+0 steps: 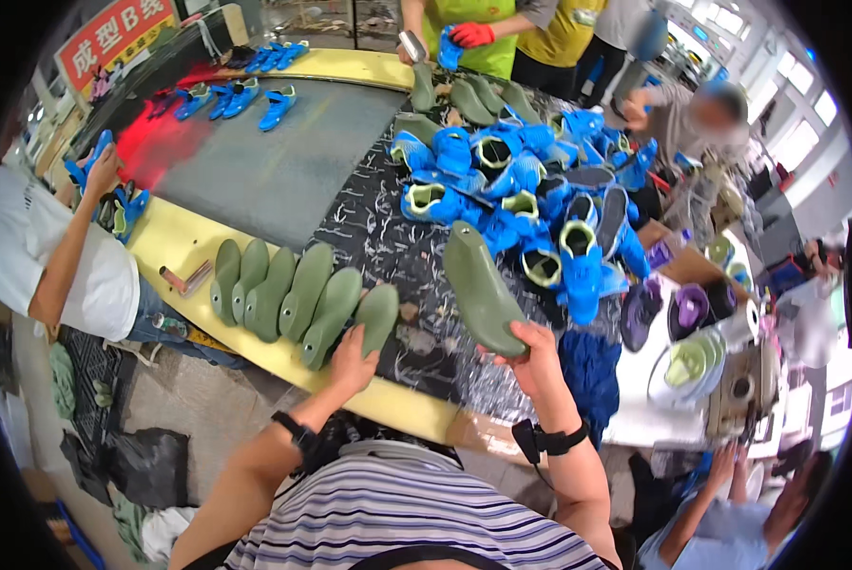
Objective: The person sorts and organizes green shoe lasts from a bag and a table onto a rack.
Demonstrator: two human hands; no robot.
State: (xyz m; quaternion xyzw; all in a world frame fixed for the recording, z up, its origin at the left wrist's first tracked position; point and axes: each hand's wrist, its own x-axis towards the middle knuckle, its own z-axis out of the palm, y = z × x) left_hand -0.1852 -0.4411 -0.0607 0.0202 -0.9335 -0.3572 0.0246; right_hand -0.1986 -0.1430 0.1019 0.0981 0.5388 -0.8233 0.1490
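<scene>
My right hand [532,357] is closed round the lower end of a green shoe last [483,290], which is held up at a slant over the black table covering. On the left, my left hand [353,363] grips the low end of another green shoe last [377,318], at the right end of a row. Beside it in that row, more green shoe lasts [304,293] stand side by side along the yellow table edge. Part of the left fingers is hidden behind the lasts. Beyond the right hand is a big heap of blue shoes [516,176].
A grey conveyor belt [255,161] carrying blue shoes runs at the left, with a metal tube [186,277] on its yellow border. Other green lasts [478,100] lie at the far side. People work around the table. Purple shoes [689,309] and a sewing machine [744,385] stand right.
</scene>
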